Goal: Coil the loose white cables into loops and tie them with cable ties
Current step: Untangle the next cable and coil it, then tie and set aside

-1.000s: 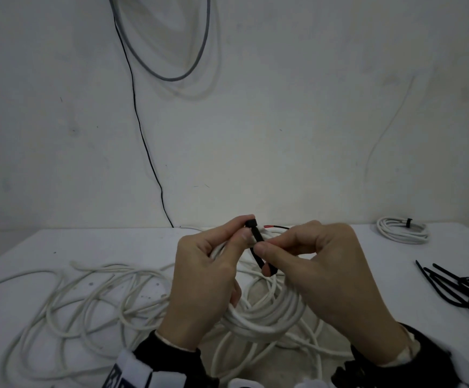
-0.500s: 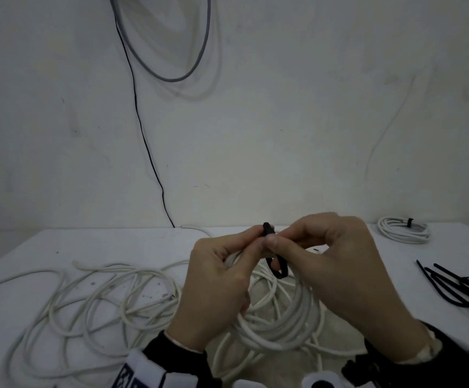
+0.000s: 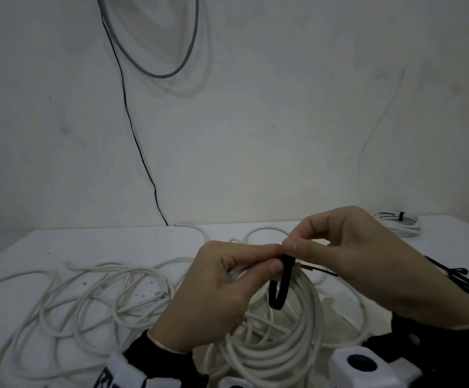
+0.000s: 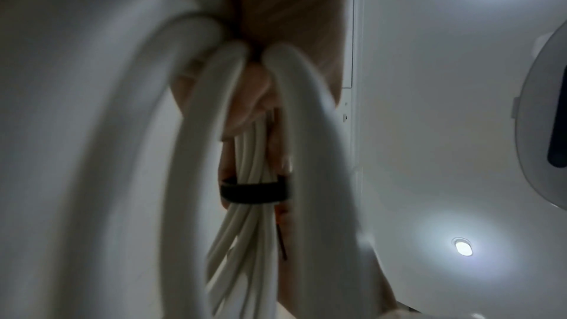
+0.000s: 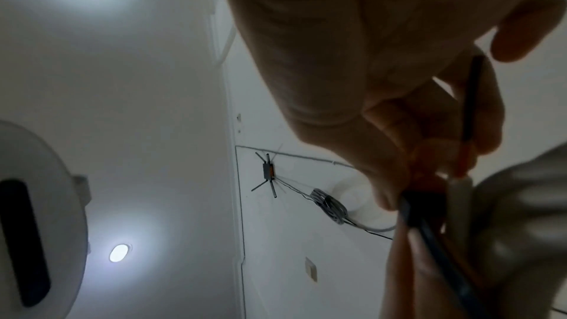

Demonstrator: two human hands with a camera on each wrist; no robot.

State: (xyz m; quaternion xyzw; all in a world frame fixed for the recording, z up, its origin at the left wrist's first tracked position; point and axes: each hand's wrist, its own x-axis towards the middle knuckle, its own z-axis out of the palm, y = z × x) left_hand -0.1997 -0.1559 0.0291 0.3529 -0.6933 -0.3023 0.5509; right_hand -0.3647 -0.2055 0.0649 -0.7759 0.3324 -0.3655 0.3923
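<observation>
A coil of white cable (image 3: 278,345) hangs in front of me above the white table (image 3: 88,247). My left hand (image 3: 216,292) holds the top of the coil, thumb and forefinger pinching a black cable tie (image 3: 281,284) wrapped round the strands. My right hand (image 3: 351,253) pinches the same tie at its top, fingertips meeting the left ones. In the left wrist view the black cable tie (image 4: 254,193) bands the white cable strands (image 4: 245,227) together. In the right wrist view the right hand's fingers (image 5: 429,154) hold the black cable tie (image 5: 423,203); a red and black wire end (image 5: 469,106) sticks out.
A tangle of loose white cable (image 3: 93,301) lies on the table at the left. A tied white coil (image 3: 398,224) rests at the back right. Spare black cable ties (image 3: 462,281) lie at the right edge. A thin black wire (image 3: 132,130) and a grey loop (image 3: 166,65) hang on the wall.
Both hands with the coil have shifted right and slightly up. The tie's loop now hangs below the fingertips around the strands, and a red-black wire end shows at the right.
</observation>
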